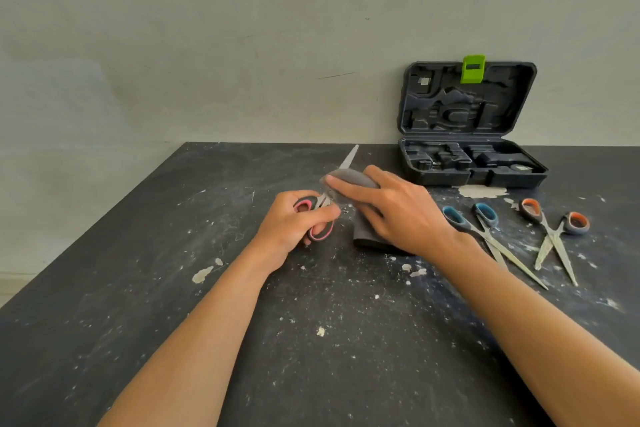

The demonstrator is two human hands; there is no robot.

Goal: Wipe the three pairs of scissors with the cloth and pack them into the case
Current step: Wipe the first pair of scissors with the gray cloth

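Both hands work: left hand fingers grip pink scissors, right hand pinches cloth round the blade.

Left of the open case, the left hand is gripping pink-handled scissors while the right hand is pressing the cloth around their blades.

Pink scissors cloth-wrapped, two pairs flat, case open
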